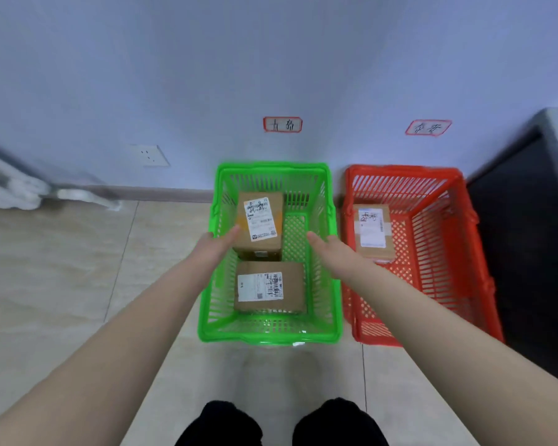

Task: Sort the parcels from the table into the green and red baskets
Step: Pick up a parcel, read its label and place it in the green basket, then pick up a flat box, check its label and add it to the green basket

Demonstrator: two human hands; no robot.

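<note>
A green basket and a red basket stand side by side on the floor against the wall. Two brown labelled parcels lie in the green basket, one at the far end and one nearer me. Another labelled parcel lies in the red basket's far left corner. Both my arms reach over the green basket. My left hand touches the far parcel's lower left edge with straight fingers. My right hand hovers with straight fingers just right of that parcel, apart from it and holding nothing.
Two red-framed handwritten labels hang on the wall, one above the green basket and one above the red basket. A dark cabinet stands right of the red basket. A wall socket and a white radiator are at left. My black-shod feet are at the bottom.
</note>
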